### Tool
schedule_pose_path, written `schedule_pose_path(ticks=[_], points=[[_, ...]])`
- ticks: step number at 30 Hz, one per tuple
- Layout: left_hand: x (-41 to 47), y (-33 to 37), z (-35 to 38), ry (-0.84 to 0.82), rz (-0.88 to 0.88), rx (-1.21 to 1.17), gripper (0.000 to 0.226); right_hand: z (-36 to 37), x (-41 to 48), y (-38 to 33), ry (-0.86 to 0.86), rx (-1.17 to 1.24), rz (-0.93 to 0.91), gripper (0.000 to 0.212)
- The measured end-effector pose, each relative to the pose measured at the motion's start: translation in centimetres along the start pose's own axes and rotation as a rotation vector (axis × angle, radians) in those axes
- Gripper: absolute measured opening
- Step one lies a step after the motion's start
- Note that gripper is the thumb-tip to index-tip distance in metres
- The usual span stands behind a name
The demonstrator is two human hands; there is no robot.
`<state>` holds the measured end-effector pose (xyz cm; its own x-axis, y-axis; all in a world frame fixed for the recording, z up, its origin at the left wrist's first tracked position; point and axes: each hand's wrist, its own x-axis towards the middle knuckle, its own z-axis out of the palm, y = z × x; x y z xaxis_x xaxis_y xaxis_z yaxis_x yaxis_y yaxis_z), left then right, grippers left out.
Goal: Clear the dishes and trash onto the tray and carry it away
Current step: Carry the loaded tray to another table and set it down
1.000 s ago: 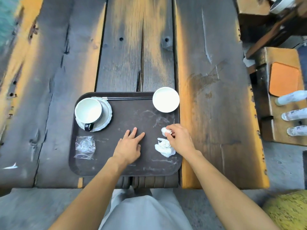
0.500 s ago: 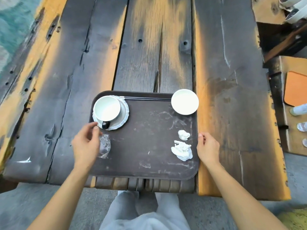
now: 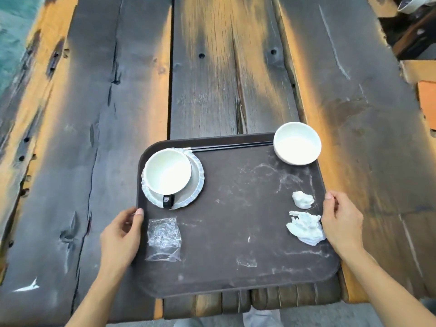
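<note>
A dark brown tray (image 3: 236, 232) lies near the table's front edge. On it at the back left stands a white cup (image 3: 167, 172) on a pale saucer (image 3: 195, 182). Black chopsticks (image 3: 231, 147) lie along the back rim, and a white bowl (image 3: 297, 143) sits in the back right corner. A clear plastic wrapper (image 3: 164, 238) lies front left; two crumpled white napkins (image 3: 304, 226) lie at the right. My left hand (image 3: 122, 234) grips the tray's left rim. My right hand (image 3: 342, 220) grips the right rim.
The tray rests on a weathered dark and orange plank table (image 3: 224, 67). At the far right edge an orange pad (image 3: 428, 105) lies on a wooden stand. Grey floor shows below the table's front edge.
My right hand let go of a napkin on the tray and moved to the right rim. My left hand left the tray's middle and closed on the left rim.
</note>
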<state>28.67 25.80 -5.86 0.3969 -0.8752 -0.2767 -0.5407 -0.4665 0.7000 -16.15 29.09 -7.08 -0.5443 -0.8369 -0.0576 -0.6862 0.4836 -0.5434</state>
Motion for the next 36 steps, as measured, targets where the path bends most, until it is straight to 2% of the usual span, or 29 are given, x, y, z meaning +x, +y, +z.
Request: schedule_pose_path(ticks=[9, 12, 15, 23, 29, 36], points=[[-0.5, -0.4, 1.4, 0.144, 0.109, 0.066, 0.016, 0.1, 0.0, -0.9, 0.013, 0.108, 0.035, 0.02], [-0.7, -0.7, 1.6, 0.154, 0.142, 0.127, 0.015, 0.1, 0.0, -0.5, 0.014, 0.121, 0.032, 0.023], [-0.7, -1.1, 2.0, 0.171, 0.154, 0.148, 0.021, 0.3, 0.4, -0.7, -0.002, 0.114, 0.007, 0.017], [-1.3, -1.2, 2.0, 0.175, 0.198, 0.127, 0.022, 0.1, 1.4, 0.1, -0.055, 0.145, 0.001, 0.019], [-5.2, -0.8, 0.0, 0.247, 0.116, 0.089, 0.026, -1.9, 2.0, -1.8, -0.101, 0.153, -0.083, 0.019], [-12.6, 0.9, -5.4, 0.426, -0.03, 0.006, 0.024, -6.6, 2.7, -8.7, -0.212, 0.144, -0.305, 0.018]])
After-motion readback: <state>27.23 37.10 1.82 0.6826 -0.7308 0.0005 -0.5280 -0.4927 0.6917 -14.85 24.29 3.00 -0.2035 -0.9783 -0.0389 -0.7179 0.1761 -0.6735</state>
